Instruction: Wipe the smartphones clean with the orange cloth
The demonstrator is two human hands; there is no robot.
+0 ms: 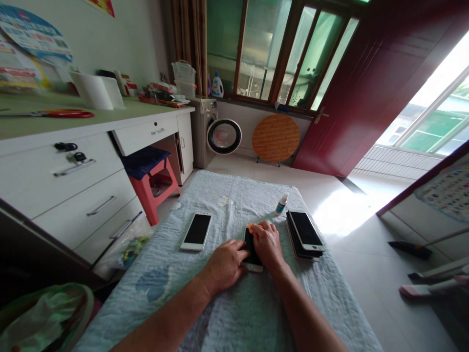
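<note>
A white-framed smartphone (pixel 252 266) with a dark screen lies flat on the cloth-covered table in front of me. My left hand (pixel 229 261) grips its left edge, the fingers reaching onto the screen. Pressed on the upper part of the screen, my right hand (pixel 267 242) holds a small orange cloth (pixel 251 227), mostly hidden under the fingers. To the left lies another white smartphone (pixel 197 231), screen up. At the right is a stack of phones, with a white smartphone (pixel 306 230) on top. A small spray bottle (pixel 281 204) stands behind, near that stack.
The table wears a light blue quilted cloth (pixel 249 195). On the left are a white desk (pixel 146 134) with drawers and a red stool (pixel 152 181). A waste bin (pixel 86 298) stands at lower left. Farther back are a washing machine (pixel 202 132) and a dark red door (pixel 348 93).
</note>
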